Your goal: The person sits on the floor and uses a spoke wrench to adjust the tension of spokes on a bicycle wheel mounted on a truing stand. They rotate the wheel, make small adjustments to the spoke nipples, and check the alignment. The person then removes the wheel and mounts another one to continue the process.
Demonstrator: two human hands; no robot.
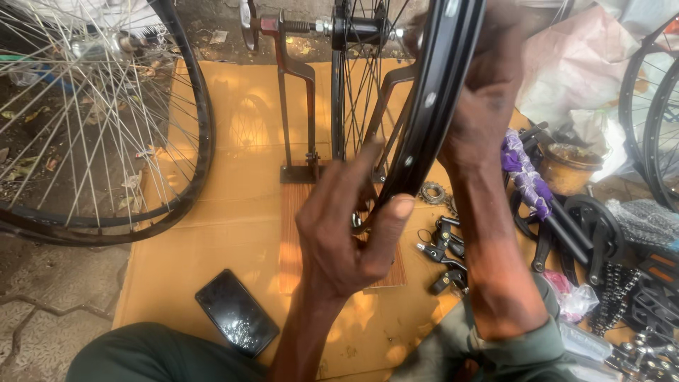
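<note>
While wheel rim (pixel 431 99) sits in stand, L hand (pixel 346 233) grip pinches lower rim, R hand (pixel 481 106) grip clasps upper.

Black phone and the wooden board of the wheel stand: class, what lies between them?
In the head view, only bare cardboard lies between the black phone and the wooden board.

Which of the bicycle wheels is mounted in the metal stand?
The black rim at centre, gripped by both the left hand and right hand; the spoked wheel at left lies flat on the ground.
</note>
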